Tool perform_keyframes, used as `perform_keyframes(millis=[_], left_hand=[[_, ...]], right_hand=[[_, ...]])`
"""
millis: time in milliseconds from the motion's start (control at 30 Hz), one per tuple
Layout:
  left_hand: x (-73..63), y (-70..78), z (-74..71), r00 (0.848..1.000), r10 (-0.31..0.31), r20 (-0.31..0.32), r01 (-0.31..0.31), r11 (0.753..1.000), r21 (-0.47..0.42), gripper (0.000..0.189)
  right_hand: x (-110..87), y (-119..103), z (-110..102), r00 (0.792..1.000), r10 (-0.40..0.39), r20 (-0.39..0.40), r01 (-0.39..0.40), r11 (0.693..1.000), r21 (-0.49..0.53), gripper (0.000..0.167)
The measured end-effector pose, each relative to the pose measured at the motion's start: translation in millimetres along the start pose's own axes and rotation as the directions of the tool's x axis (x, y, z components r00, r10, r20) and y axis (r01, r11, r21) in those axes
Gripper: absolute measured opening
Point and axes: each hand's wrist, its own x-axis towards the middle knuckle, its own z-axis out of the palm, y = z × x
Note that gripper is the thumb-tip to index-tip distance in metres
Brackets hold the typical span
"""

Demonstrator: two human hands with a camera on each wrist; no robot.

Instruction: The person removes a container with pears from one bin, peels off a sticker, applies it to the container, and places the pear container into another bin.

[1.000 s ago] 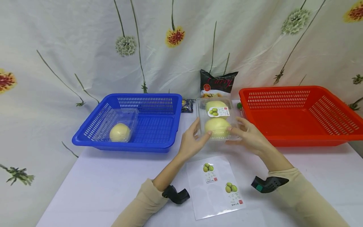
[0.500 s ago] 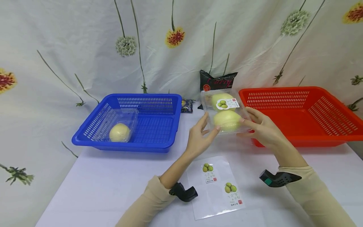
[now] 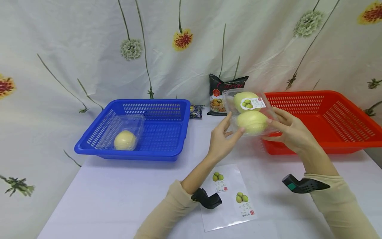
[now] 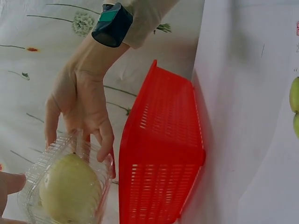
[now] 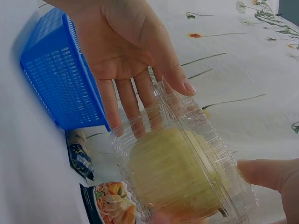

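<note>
A clear plastic clamshell box (image 3: 230,101) with two pale yellow-green fruits (image 3: 252,121) is held up in front of the red basket's left end, tilted. Its lid bears a white label (image 3: 256,103) with a picture of green fruit. My left hand (image 3: 221,141) grips the near left side, thumb at the front edge. On the right side my right hand (image 3: 293,132) holds the box between thumb and fingers. The right wrist view shows the left hand's fingers (image 5: 126,100) spread under the box (image 5: 224,144); some fingers are hidden.
The red basket (image 3: 322,145) stands right, the blue basket (image 3: 161,154) left. Inside the blue one lies another clear box with one pale fruit (image 3: 125,141). A black food bag (image 3: 216,106) and a small dark packet (image 3: 195,112) are behind. A sticker sheet (image 3: 221,212) lies in front.
Both hands have carried the fruit box to the right and slightly up, from before the black bag to the red basket's left end. The box has tilted further.
</note>
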Motion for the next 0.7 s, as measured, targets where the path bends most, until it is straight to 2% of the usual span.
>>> perform_keyframes(millis=[100, 400, 567, 700], left_hand=[[2.8, 0.7, 6.4, 1.0, 0.009, 0.005, -0.009, 1.0, -0.005, 0.065], [12.0, 0.9, 28.6, 0.999, -0.034, 0.006, 0.035, 0.998, -0.049, 0.064], [16.3, 2.0, 40.9, 0.999, -0.035, 0.011, 0.036, 0.997, -0.066, 0.063], [18.5, 3.0, 49.3, 1.0, -0.001, 0.01, 0.001, 0.999, -0.055, 0.062]], right_hand=[[-2.3, 0, -7, 1.0, -0.009, -0.011, 0.009, 1.0, 0.012, 0.071], [-4.3, 3, -28, 0.998, 0.019, -0.063, -0.016, 0.999, 0.037, 0.072], [-6.8, 3, -40, 0.996, 0.014, -0.088, -0.006, 0.995, 0.096, 0.072], [-8.5, 3, -49, 0.995, 0.014, -0.099, 0.004, 0.983, 0.182, 0.069]])
